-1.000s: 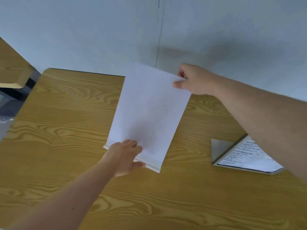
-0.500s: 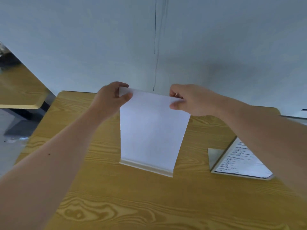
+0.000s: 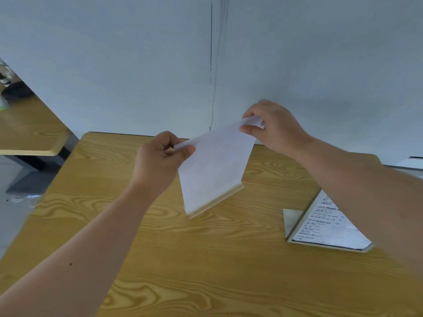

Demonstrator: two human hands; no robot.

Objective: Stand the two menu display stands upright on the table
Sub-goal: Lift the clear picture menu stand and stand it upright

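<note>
A clear menu display stand [image 3: 214, 170] with a blank white sheet facing me stands near upright in the middle of the wooden table [image 3: 206, 259], its base edge on the wood and turned at an angle. My left hand [image 3: 160, 161] pinches its top left corner. My right hand [image 3: 274, 126] pinches its top right corner, higher and farther back. A second menu stand [image 3: 325, 227] with printed text lies flat at the right, partly hidden by my right forearm.
A pale wall runs along the table's far edge. Another wooden table [image 3: 29, 136] on a dark metal leg stands at the left across a gap of grey floor.
The stand has gone from leaning back to near upright and has twisted, its right side swinging away. My left hand moved from the base up to the top left corner.
</note>
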